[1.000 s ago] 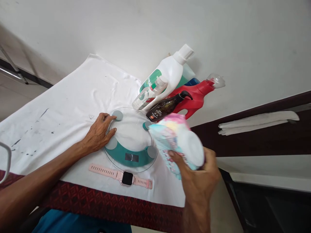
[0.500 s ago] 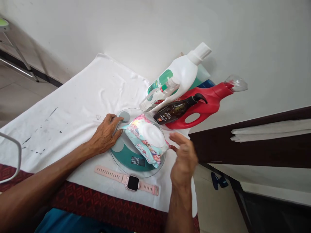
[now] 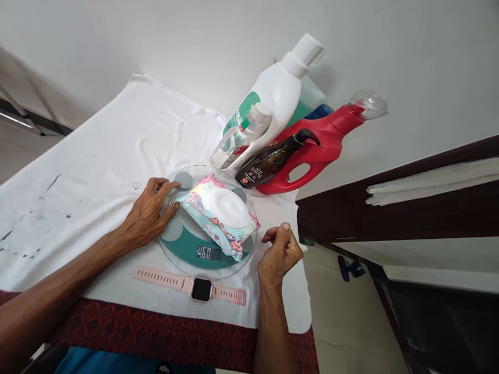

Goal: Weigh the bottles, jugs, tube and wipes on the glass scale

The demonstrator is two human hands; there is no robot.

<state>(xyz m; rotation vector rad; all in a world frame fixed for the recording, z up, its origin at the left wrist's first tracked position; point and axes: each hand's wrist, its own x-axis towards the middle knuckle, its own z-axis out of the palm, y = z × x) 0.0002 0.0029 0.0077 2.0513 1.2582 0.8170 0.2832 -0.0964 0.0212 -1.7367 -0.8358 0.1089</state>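
A pack of wet wipes [image 3: 222, 218] with a white lid lies on a round glass scale [image 3: 187, 254], whose lit display [image 3: 208, 253] shows digits. My left hand [image 3: 148, 215] rests at the scale's left edge, thumb and fingers apart, with the thumb tip close to the pack's left corner. Right of the scale, my right hand [image 3: 278, 257] is raised with its fingers curled in and nothing visible in them. In front of the scale a pink smartwatch [image 3: 200, 289] lies flat with its strap stretched out.
Behind the scale stand a white detergent bottle [image 3: 276, 93], a clear bottle [image 3: 237, 137], a dark pump bottle [image 3: 265, 161] and a red jug [image 3: 319, 145] against the wall. White cloth [image 3: 101, 156] covers the table. Blue slippers [image 3: 351, 268] lie on the floor at right.
My right hand has drawn away from the pack's right end, and its fingers have curled in. The display's digits have changed. My left hand stays at the scale's edge; the view has shifted.
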